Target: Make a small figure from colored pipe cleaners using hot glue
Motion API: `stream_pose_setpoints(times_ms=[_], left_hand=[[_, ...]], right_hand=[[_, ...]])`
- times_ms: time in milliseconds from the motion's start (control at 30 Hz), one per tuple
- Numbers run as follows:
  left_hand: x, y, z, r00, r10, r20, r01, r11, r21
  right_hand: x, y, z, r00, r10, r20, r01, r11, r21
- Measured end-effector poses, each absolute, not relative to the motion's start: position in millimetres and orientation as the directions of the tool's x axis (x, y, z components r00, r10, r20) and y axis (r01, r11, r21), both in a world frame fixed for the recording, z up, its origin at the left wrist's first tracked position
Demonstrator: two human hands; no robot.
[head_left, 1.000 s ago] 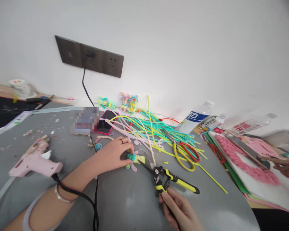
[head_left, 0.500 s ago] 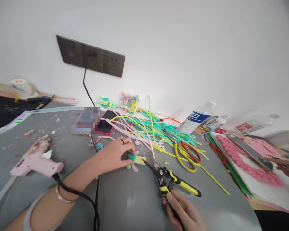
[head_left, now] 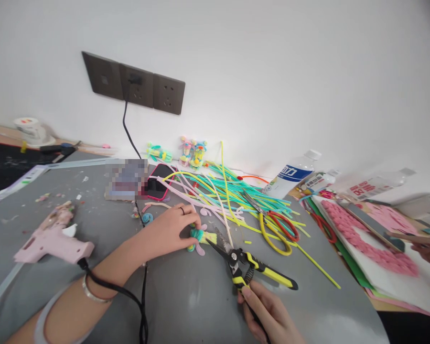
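My left hand (head_left: 179,227) pinches a small figure made of pipe cleaners (head_left: 202,236), teal, yellow and pink, lying low over the grey table; my fingers cover part of it. My right hand (head_left: 267,310) grips one handle of black-and-yellow spring-loaded shears (head_left: 236,260). Their blades are spread and point at the yellow end of the figure. Whether a blade touches it I cannot tell. Behind the shears lie scissors (head_left: 277,234) with one yellow and one red handle loop.
Loose pipe cleaners (head_left: 236,191) spread behind my hands. A pink glue gun (head_left: 57,243) lies left, its black cord crossing my left forearm. Finished figures (head_left: 193,153) are by the wall. A phone (head_left: 159,184), a water bottle (head_left: 292,174) and another person's hand (head_left: 428,251) also show.
The shears in my right hand have shifted slightly left, closer to the yellow end of the figure. My left hand has stayed in place.
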State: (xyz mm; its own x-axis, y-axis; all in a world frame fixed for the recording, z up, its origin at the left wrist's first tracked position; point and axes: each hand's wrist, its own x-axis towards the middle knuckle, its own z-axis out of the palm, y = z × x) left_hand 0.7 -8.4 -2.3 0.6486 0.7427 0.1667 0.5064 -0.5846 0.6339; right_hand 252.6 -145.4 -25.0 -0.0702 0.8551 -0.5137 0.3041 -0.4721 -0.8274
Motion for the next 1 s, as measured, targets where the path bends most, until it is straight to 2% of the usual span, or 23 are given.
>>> stream_pose_setpoints(times_ms=[400, 633, 1000], left_hand=[[0.3, -8.8, -1.0, 0.654, 0.740, 0.160, 0.504, -0.583, 0.637], [-0.8, -8.9, -3.0, 0.649, 0.745, 0.155, 0.506, -0.575, 0.643], [0.1, -8.8, -1.1, 0.657, 0.738, 0.152, 0.504, -0.580, 0.640]], right_hand=[[255.0, -149.4, -25.2, -0.058, 0.850, -0.524, 0.234, -0.499, -0.834], [253.2, -144.9, -24.9, -0.081, 0.833, -0.548, 0.279, -0.509, -0.815], [254.0, -145.6, -25.0, -0.075, 0.834, -0.547, 0.227, -0.520, -0.824]])
